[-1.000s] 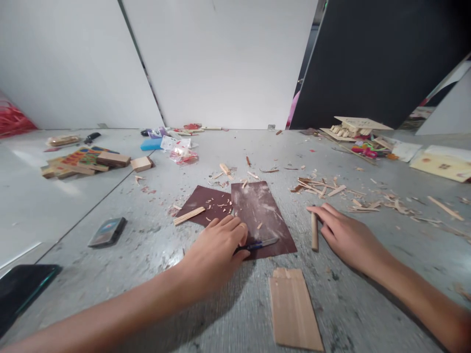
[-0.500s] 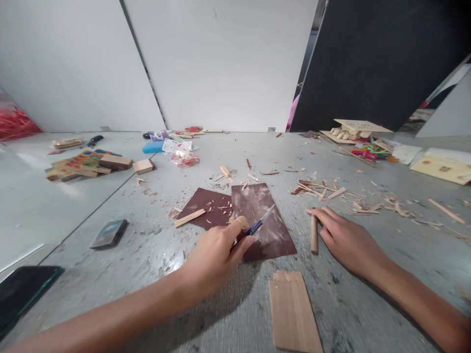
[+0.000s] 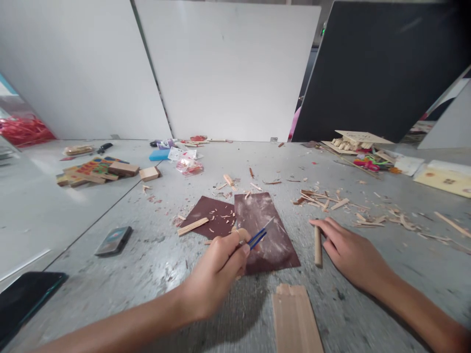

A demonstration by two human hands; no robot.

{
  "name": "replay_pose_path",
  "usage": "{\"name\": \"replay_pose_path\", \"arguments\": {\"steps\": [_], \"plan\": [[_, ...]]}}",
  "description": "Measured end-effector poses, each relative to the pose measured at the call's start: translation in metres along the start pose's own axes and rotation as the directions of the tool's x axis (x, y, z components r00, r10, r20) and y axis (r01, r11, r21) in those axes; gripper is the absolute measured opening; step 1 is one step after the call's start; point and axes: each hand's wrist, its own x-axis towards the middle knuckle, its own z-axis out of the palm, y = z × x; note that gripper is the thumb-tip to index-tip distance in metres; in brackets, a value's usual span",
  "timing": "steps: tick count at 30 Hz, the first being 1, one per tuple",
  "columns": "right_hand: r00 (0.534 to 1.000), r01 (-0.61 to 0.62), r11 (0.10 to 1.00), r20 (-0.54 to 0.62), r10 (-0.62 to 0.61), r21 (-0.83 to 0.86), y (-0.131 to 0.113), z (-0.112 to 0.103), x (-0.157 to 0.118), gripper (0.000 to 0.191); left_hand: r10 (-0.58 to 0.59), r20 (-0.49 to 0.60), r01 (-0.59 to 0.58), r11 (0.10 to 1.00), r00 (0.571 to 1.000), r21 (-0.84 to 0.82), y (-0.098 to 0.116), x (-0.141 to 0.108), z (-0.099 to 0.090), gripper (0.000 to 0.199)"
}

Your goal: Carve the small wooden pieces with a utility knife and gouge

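Observation:
My left hand [image 3: 221,264] is closed around a blue utility knife [image 3: 258,239]. The knife's thin blade points up and right, over a dusty brown sheet of sandpaper [image 3: 270,255]. To the right, my right hand [image 3: 351,247] lies on the table with its fingers stretched out. Its index finger reaches across the upper end of a short wooden dowel [image 3: 318,247], which lies on the tabletop. Below the sandpaper is a flat wooden board [image 3: 296,318] with a rough upper edge. A second piece of sandpaper [image 3: 202,212] carries wood shavings and a thin wooden strip [image 3: 193,226].
Wood scraps [image 3: 324,200] and shavings lie scattered to the right. On the left are a small flat box [image 3: 114,240], a phone [image 3: 27,299] and wooden blocks [image 3: 124,169]. White [image 3: 228,68] and black panels stand along the back, with a wooden model [image 3: 358,139] at the back right.
The view has tilted up slightly, so everything sits lower in the picture. My left hand has turned a little with the knife in it. My right hand stays by the dowel.

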Motion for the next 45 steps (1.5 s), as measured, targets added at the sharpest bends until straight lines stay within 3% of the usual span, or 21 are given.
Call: {"name": "replay_pose_path", "arguments": {"steps": [12, 15, 18, 31, 40, 45], "plan": [[1.000, 0.005, 0.999, 0.007, -0.006, 0.046, 0.001, 0.002, 0.000, 0.047, -0.013, -0.008, 0.013, 0.999, 1.000, -0.043, -0.003, -0.005, 0.003, 0.021], [1.000, -0.003, 0.999, 0.010, 0.002, 0.050, 0.001, 0.001, 0.000, 0.046, 0.034, 0.018, -0.034, 0.999, 0.999, -0.012, -0.006, -0.006, 0.003, 0.027], [1.000, -0.012, 0.999, 0.017, 0.011, 0.048, 0.000, 0.000, 0.000, 0.045, -0.007, 0.044, 0.008, 1.000, 0.999, -0.017, -0.010, -0.007, 0.005, 0.031], [0.999, -0.035, 0.999, 0.042, 0.034, 0.039, -0.002, -0.002, 0.001, 0.044, -0.036, 0.012, 0.038, 0.992, 0.999, -0.124, -0.013, -0.008, 0.006, 0.025], [0.999, -0.027, 0.999, 0.035, 0.026, 0.034, -0.001, 0.000, 0.000, 0.043, -0.020, -0.024, 0.016, 0.988, 1.000, -0.155, -0.025, -0.012, 0.010, 0.033], [1.000, -0.025, 0.999, 0.003, 0.025, 0.020, 0.001, 0.001, 0.003, 0.042, -0.060, -0.023, 0.057, 0.991, 0.998, -0.119, -0.013, -0.010, 0.009, 0.025]]}}
